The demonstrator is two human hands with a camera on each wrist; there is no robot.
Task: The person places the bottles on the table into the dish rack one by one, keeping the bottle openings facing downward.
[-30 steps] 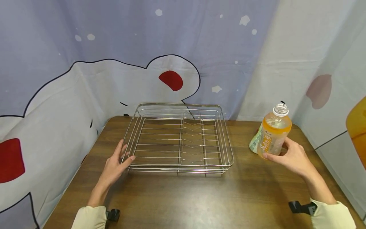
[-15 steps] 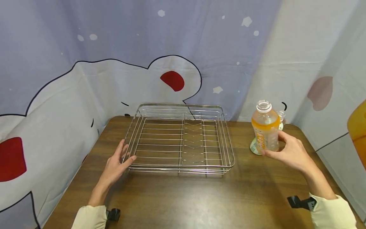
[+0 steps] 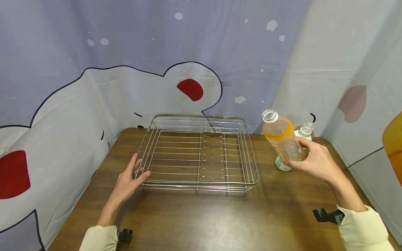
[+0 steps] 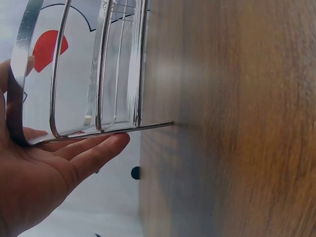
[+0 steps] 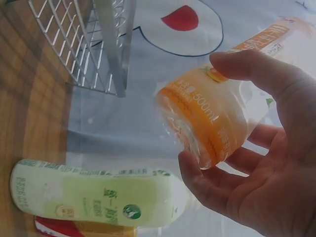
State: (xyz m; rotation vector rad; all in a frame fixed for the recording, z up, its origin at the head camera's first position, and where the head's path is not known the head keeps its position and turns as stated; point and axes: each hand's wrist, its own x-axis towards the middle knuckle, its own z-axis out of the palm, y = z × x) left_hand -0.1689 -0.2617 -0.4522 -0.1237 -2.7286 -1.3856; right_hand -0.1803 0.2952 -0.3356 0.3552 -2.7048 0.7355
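Observation:
My right hand (image 3: 314, 158) grips a clear plastic drink bottle (image 3: 281, 139) with an orange-banded label and no cap. It is held above the table and tilted, its neck leaning left toward a metal wire dish rack (image 3: 176, 182). Behind it, a capless bottle with a pale green label (image 5: 98, 192) stands on the table, partly covered by the held one in the head view. At the rack's front left corner is my left hand (image 3: 127, 181), thumb over the rim and fingers along the outside of the left wall, as the left wrist view also shows.
The rack stands in the middle of a brown wooden table (image 3: 201, 223). A printed curtain (image 3: 132, 90) hangs along the back and sides. Beside the green-labelled bottle, a red and yellow item (image 5: 84, 227) shows in the right wrist view.
My right hand has moved the orange-banded bottle leftward and tipped it from nearly upright to leaning left. More of the green-labelled bottle now shows behind it. The left hand and rack stay put.

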